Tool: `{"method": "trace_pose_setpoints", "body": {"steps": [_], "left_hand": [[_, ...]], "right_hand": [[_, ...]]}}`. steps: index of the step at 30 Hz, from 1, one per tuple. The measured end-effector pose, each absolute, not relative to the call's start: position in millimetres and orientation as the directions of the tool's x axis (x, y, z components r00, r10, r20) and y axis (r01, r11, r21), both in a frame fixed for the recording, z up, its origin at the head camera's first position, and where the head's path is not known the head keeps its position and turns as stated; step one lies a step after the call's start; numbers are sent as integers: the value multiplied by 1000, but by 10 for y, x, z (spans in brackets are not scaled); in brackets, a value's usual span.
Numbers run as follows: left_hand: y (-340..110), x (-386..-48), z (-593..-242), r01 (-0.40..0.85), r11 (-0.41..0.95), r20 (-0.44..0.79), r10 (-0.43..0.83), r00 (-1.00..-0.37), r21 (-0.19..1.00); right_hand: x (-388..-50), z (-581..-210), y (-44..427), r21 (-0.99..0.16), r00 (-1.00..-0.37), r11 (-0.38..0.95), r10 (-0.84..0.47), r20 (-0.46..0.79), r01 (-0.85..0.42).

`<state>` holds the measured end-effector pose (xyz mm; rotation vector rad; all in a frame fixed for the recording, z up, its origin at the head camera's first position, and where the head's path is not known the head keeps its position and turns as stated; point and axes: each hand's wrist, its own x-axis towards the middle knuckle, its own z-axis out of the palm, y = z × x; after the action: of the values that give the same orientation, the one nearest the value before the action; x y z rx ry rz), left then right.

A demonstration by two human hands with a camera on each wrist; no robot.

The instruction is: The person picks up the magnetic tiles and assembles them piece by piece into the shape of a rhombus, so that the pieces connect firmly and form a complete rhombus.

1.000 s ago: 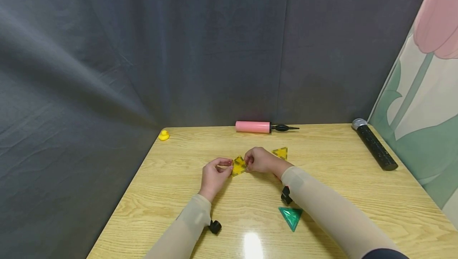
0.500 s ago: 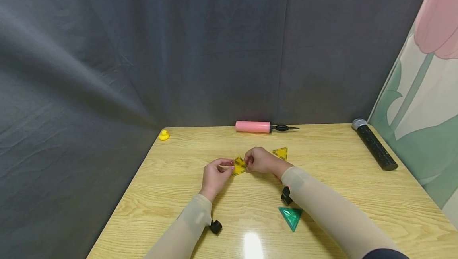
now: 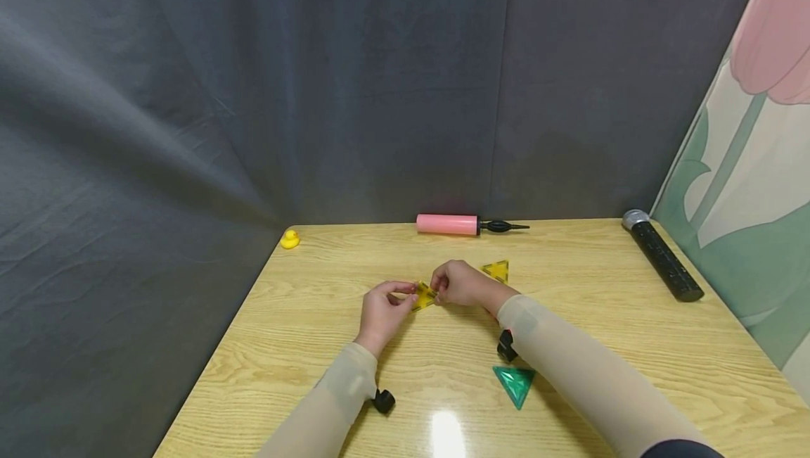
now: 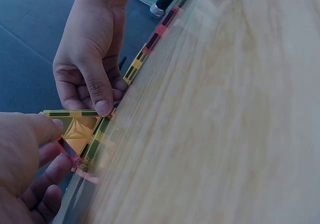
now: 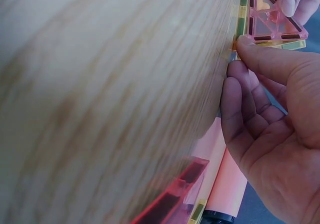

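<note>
Yellow triangular tilework [image 3: 424, 297] sits on the table [image 3: 278, 359], touching a red triangle [image 5: 272, 18]. From eight o'clock the left hand [image 3: 382, 312] pinches the red triangle; toward three, the right hand [image 3: 460, 282] pinches a yellow corner. Outward lie another yellow triangle [image 3: 496, 270] at two, a green triangle [image 3: 515, 383] at four, a pink pump [image 3: 448, 224] at one.

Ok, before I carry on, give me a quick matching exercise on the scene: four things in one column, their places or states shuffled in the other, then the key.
1. Left hand
2. Green triangle
3. Pink pump
4. Yellow duck

A. At the table's far left corner
B. Pinching a red tile
C. Lying sideways, black nozzle pointing right
D. Beside the right forearm in the head view

Pairs: 1-B, 2-D, 3-C, 4-A
</note>
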<state>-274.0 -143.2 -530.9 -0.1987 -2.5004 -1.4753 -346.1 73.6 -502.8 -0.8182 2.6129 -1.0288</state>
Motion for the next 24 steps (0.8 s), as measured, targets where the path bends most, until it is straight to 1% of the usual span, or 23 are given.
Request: {"method": "trace_pose_setpoints", "body": {"steps": [9,18,24], "left_hand": [[-1436,-2758,-5334,236,476,262,12,-965,847],[-1460,-2758,-5319,242,476,249,51,-967,845],[-1491,-2773,-5340,264,443,252,86,-964,857]], "right_hand": [[-3465,-5022,741,-679,-822,605,-569,-4,-415],[-3479,-5011,754,-682,-820,611,-572,-30,-402],[-3477,-4993,748,-687,-811,606,-583,-41,-401]]}}
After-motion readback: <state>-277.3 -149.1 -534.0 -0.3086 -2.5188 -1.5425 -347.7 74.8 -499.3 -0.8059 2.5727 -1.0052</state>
